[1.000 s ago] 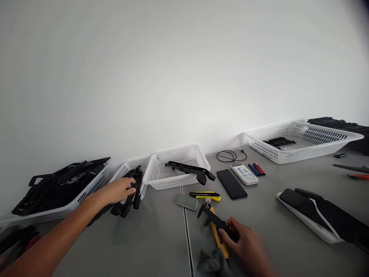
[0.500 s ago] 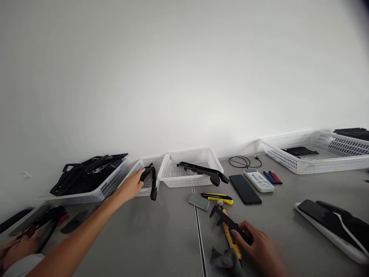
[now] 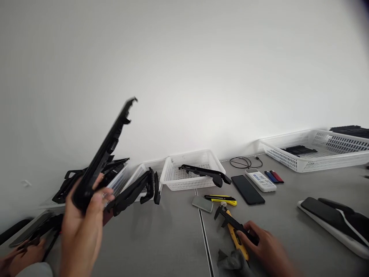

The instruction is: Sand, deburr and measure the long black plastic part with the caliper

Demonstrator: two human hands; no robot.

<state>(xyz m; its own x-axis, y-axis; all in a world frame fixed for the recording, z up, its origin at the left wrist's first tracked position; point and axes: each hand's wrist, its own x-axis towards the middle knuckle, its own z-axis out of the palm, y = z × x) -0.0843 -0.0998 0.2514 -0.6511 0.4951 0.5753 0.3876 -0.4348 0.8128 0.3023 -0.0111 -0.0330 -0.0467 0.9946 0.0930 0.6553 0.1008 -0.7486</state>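
Observation:
My left hand [image 3: 83, 219] is wrapped round the lower end of a long black plastic part [image 3: 106, 152], held up and tilted to the right. Behind it, a second black plastic part [image 3: 129, 194] leans over the front edge of the small white basket [image 3: 138, 171]; a similar dark piece lies in there. My right hand [image 3: 263, 244] grips a black caliper [image 3: 236, 225] low over the table. A yellow-handled tool [image 3: 238, 240] lies under the caliper, with a grey crumpled thing [image 3: 232, 261] below it.
A basket heaped with black parts [image 3: 66, 184] stands left, near a co-worker's hands [image 3: 29, 256]. One long part crosses the middle basket [image 3: 178, 186]. Rightward lie a yellow cutter [image 3: 223, 199], a phone [image 3: 248, 189], a white device [image 3: 261, 181], a cable [image 3: 240, 162] and a large basket [image 3: 305, 165].
My left hand has drawn back from the small basket and now holds a long black part upright. Another black part now leans over that basket's edge. My right hand keeps the caliper.

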